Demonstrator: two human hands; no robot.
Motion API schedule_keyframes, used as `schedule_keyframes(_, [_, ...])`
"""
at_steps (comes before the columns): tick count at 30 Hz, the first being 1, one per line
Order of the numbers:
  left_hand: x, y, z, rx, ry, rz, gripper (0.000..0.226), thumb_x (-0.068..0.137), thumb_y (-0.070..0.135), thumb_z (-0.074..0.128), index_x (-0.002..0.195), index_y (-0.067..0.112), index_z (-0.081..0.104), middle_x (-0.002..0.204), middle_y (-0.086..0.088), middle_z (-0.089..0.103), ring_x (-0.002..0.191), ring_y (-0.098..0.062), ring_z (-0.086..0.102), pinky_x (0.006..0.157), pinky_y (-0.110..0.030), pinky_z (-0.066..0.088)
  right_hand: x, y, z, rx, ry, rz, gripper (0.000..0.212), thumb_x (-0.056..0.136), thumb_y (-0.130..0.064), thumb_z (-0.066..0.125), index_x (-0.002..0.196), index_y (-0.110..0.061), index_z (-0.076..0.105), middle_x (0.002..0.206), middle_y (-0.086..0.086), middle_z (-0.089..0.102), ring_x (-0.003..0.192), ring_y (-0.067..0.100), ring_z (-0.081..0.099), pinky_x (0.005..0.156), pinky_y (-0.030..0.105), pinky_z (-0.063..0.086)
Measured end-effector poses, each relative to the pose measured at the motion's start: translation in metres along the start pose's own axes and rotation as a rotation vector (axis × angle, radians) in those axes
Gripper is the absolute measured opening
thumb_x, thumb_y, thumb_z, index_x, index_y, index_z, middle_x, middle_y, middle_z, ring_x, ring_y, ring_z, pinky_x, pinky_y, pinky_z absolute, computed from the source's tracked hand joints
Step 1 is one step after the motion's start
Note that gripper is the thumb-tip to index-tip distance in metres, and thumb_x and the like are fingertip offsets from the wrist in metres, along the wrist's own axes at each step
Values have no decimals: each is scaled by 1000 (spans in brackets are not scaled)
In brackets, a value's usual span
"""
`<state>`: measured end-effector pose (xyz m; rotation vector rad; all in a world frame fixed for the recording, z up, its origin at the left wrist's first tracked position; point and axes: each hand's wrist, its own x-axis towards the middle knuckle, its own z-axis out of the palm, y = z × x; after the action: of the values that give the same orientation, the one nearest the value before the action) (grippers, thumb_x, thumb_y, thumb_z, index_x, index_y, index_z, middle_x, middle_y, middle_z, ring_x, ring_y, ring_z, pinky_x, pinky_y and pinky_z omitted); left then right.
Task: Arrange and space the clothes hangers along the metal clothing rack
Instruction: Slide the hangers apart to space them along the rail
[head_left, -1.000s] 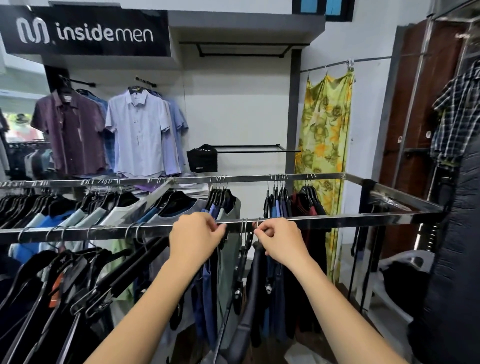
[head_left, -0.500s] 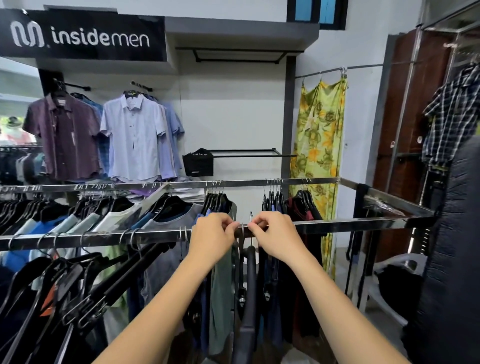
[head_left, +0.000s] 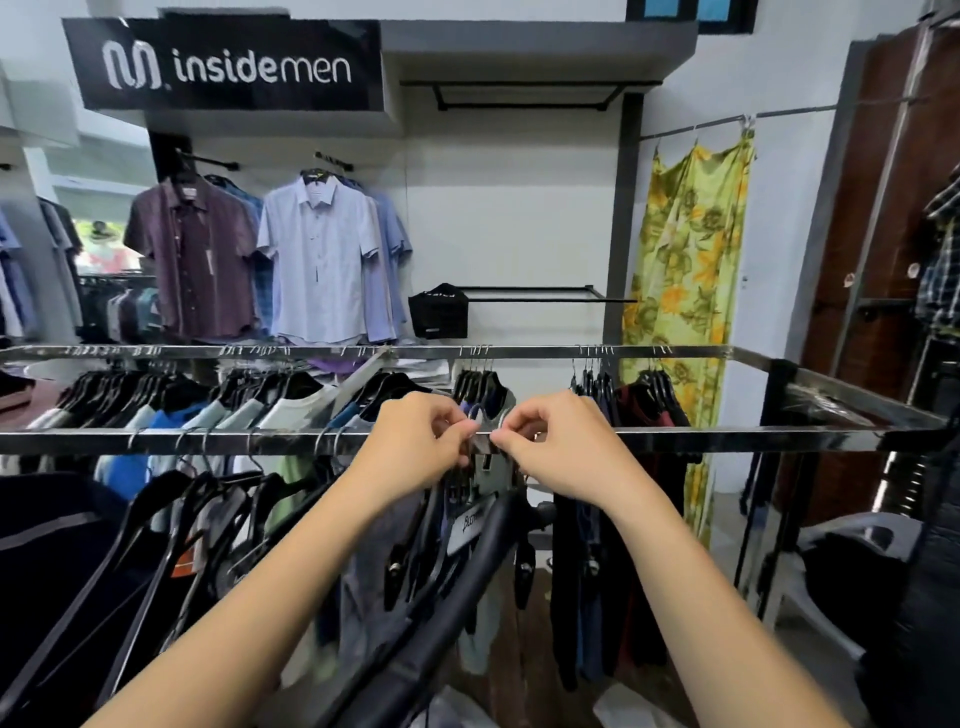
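Both hands pinched on hanger hooks at the near rail, mid-rack.

Left hand w/ fingers curled tight, tips nipping a wire hanger hook on the near rail of the metal rack; right hand likewise closed, thumb & forefinger pinching a hook just beside it, the two hands nearly touching. Below them hang dark black hangers w/ garments, bunched close. More hangers crowd the rail to the left, tilted. Far rail carries small hanger groups, well apart. Behind: shirts on wall, "insidemen" sign, yellow floral dress at right.
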<state>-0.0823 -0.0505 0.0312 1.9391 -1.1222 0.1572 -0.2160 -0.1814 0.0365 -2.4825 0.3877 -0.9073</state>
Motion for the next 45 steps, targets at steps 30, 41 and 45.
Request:
schedule_keyframes(30, [-124,-69,-403,264,470,-266,21,90,29,68,77,14,73,69,-6,78,59,-6,72,52,-12,52,67,-357,167,411,-125,-558,21,86,-32,72,68,-22,77,64,-9,73,69,11,69,69,33,56])
schedule_keyframes(41, [-155,-149,-452,583,558,-410,23,90,30,66,70,20,72,57,7,73,64,-7,71,65,-21,51,68,-402,280,498,-239,-507,24,88,-31,72,68,-18,76,63,-8,71,65,9,64,67,27,46])
schedule_keyframes(45, [-149,-195,-441,614,526,-451,22,89,28,67,70,19,72,57,7,71,64,-9,65,61,-21,43,75,-383,317,460,-270,-429,21,87,-33,72,76,-17,80,76,-3,78,80,19,70,78,34,53])
